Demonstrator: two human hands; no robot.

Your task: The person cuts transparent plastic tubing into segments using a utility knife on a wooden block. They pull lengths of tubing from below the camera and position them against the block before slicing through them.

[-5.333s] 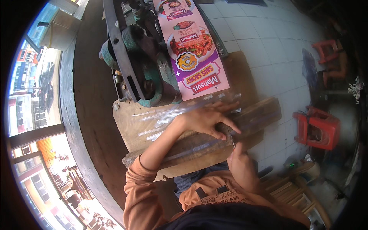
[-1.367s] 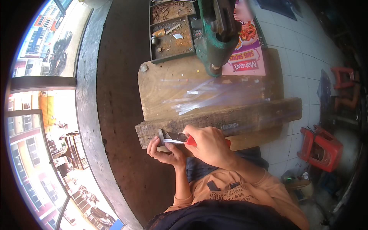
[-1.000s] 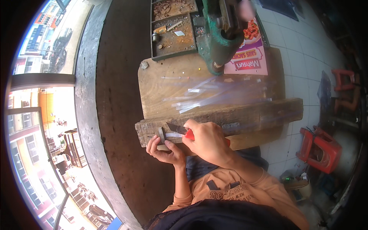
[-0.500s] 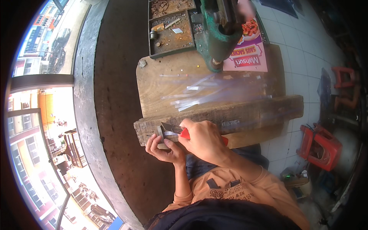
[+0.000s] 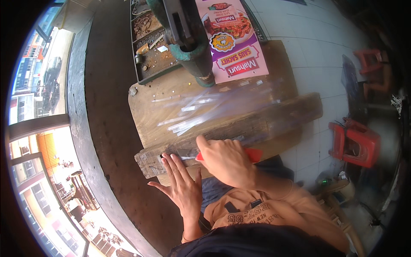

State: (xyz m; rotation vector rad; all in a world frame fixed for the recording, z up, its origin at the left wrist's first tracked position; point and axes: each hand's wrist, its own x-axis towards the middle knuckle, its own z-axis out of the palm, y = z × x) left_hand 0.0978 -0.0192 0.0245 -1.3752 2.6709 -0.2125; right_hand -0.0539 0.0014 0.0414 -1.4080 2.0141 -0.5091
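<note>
My right hand [image 5: 229,162] is closed round a red-handled tool [image 5: 253,155]. A thin, pale, blade-like front end pokes out of my fist toward the left and lies along the old wooden beam [image 5: 295,107]. My left hand [image 5: 182,188] is flat with the fingers apart, its fingertips resting on the left end of the beam beside the tool's front. A small dark piece [image 5: 162,156] shows at the fingertips; its kind is too small to make out.
Behind the beam, clear plastic strips [image 5: 188,122] lie on a wooden board [image 5: 143,115]. A green metal press [image 5: 188,51], a pink printed carton [image 5: 242,64] and a compartmented tray of small parts [image 5: 147,77] stand farther back. Red plastic stools [image 5: 359,143] are at right.
My left hand has gone from curled fingers holding a small grey piece to spread fingers on the beam. The right hand keeps the red-handled tool. The whole view has shifted and turned slightly.
</note>
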